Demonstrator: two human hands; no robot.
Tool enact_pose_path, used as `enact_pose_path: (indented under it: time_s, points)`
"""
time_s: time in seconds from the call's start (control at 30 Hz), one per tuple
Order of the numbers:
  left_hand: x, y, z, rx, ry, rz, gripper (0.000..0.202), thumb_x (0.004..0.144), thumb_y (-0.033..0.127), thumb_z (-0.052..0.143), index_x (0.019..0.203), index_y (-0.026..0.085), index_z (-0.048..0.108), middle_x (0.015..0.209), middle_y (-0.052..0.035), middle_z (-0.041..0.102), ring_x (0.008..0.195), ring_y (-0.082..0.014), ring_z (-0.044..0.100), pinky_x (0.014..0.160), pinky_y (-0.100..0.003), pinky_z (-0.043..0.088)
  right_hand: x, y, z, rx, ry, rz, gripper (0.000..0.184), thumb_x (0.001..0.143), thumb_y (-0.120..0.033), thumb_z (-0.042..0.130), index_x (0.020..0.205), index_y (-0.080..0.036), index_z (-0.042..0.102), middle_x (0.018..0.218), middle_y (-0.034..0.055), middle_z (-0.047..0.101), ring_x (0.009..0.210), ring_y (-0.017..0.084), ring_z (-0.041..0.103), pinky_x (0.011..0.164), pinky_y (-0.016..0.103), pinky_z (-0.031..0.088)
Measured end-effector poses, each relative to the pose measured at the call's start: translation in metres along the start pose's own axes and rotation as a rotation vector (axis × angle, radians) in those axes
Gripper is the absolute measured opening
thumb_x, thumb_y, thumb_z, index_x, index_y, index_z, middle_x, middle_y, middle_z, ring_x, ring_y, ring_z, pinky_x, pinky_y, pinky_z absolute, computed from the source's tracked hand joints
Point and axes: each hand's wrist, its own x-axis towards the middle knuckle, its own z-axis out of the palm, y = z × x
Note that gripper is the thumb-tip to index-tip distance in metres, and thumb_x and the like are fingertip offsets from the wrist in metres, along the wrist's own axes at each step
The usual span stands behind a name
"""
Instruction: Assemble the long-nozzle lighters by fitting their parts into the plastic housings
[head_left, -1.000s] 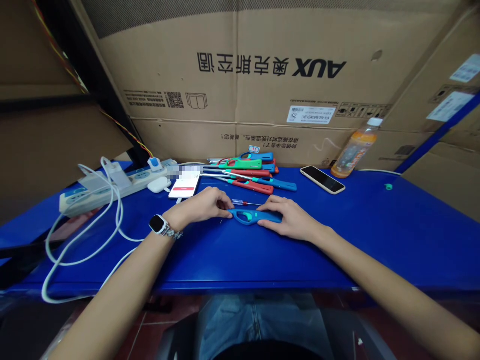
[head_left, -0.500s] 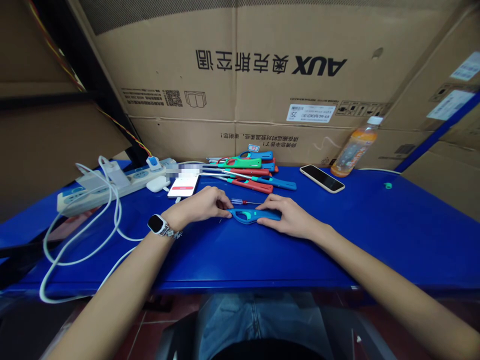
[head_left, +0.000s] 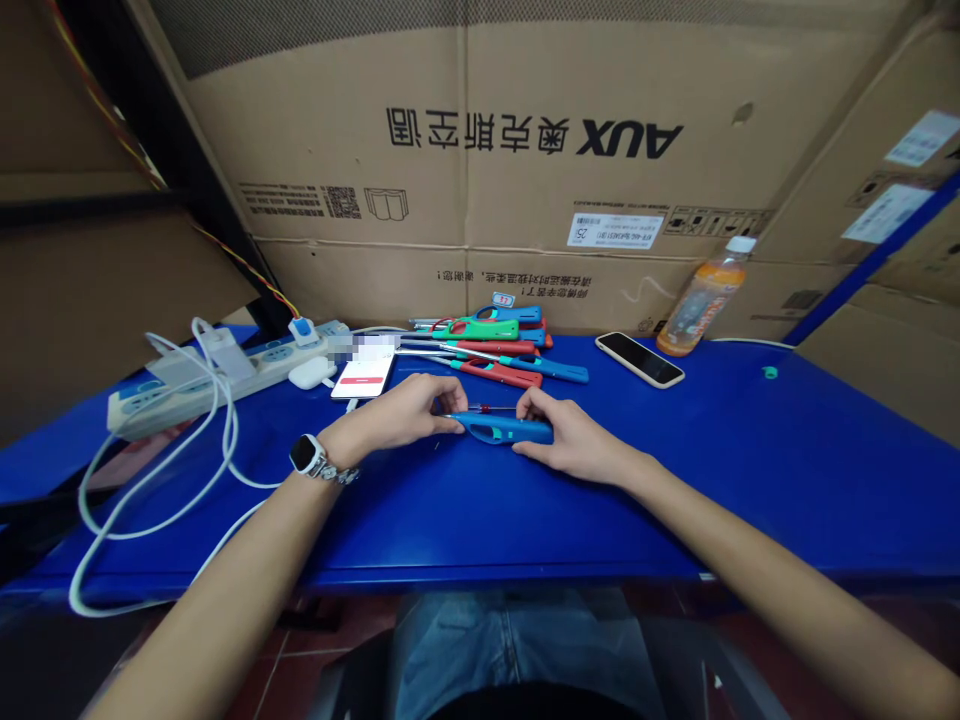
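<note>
A blue gas lighter (head_left: 499,429) with a green trigger lies level between my two hands, low over the blue table. My left hand (head_left: 424,408) pinches its narrow left end between thumb and fingers; that end is partly hidden. Around the wide right end, my right hand (head_left: 566,432) has its fingers curled above and its thumb below. Just behind the lighter, a small screwdriver (head_left: 484,408) with a red collar lies on the table, its shaft running toward my right fingers. A pile of similar lighters, including a green one (head_left: 487,329) and a red one (head_left: 502,373), rests farther back.
A lit phone (head_left: 363,372) and a white earbud case (head_left: 311,373) lie left of the pile, near a power strip (head_left: 176,398) with looped white cables. At the right are a dark phone (head_left: 640,359), an orange drink bottle (head_left: 701,305) and a small green piece (head_left: 770,372). Cardboard boxes (head_left: 337,270) stand behind.
The lighter has rolled a little in my hands, and its trigger opening looks narrower. My right fingers have shifted slightly along it. The whole view has moved slightly.
</note>
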Motion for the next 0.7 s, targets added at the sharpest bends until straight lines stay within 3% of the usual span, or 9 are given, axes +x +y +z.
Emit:
enact_pose_path:
  time_s: [0.13, 0.33, 0.5, 0.6, 0.7]
  points:
    - [-0.0013, 0.0061, -0.0026, -0.019, 0.072, 0.064, 0.014, 0.076, 0.025, 0.07, 0.087, 0.016, 0.066, 0.082, -0.0025, 0.067, 0.073, -0.0164, 0.06, 0.068, -0.028, 0.046, -0.0042, -0.0025, 0.0017, -0.155, 0.039, 0.012, 0.025, 0.086, -0.042, 0.064, 0.102, -0.024, 0.06, 0.075, -0.0025, 0.065, 0.064, 0.016, 0.058, 0.063, 0.026, 0.038]
    - [-0.0022, 0.0063, -0.0061, 0.067, 0.119, 0.182, 0.008, 0.08, 0.022, 0.069, 0.085, 0.016, 0.071, 0.079, -0.0026, 0.067, 0.07, -0.0154, 0.059, 0.065, -0.026, 0.044, -0.0057, -0.0065, 0.0007, -0.158, 0.041, -0.114, 0.026, 0.095, -0.039, 0.054, 0.109, -0.024, 0.069, 0.1, 0.0039, 0.075, 0.086, 0.02, 0.069, 0.072, 0.027, 0.043]
    - [-0.0006, 0.0026, -0.006, 0.156, 0.169, 0.285, 0.008, 0.085, 0.024, 0.067, 0.089, 0.018, 0.071, 0.085, -0.003, 0.068, 0.078, -0.0171, 0.061, 0.072, -0.029, 0.046, -0.0051, -0.0079, 0.0012, -0.212, 0.049, -0.112, 0.028, 0.097, -0.042, 0.05, 0.103, -0.023, 0.069, 0.093, 0.004, 0.075, 0.078, 0.02, 0.068, 0.066, 0.026, 0.039]
    - [0.0007, 0.0032, -0.0051, 0.285, 0.311, 0.337, 0.014, 0.087, 0.027, 0.066, 0.1, 0.021, 0.07, 0.1, -0.0048, 0.067, 0.096, -0.0217, 0.06, 0.088, -0.037, 0.046, -0.0042, -0.0089, 0.0014, -0.286, 0.072, -0.028, 0.034, 0.099, -0.046, 0.045, 0.095, -0.019, 0.066, 0.076, 0.0045, 0.07, 0.065, 0.018, 0.063, 0.058, 0.025, 0.032]
    - [0.0005, 0.0083, -0.0049, 0.347, 0.576, 0.318, 0.021, 0.086, 0.029, 0.067, 0.105, 0.021, 0.066, 0.113, -0.0068, 0.063, 0.108, -0.0246, 0.054, 0.097, -0.042, 0.042, -0.0041, -0.0095, 0.0022, -0.272, 0.101, 0.044, 0.034, 0.099, -0.047, 0.042, 0.088, -0.019, 0.058, 0.065, 0.0021, 0.063, 0.059, 0.017, 0.059, 0.056, 0.025, 0.028]
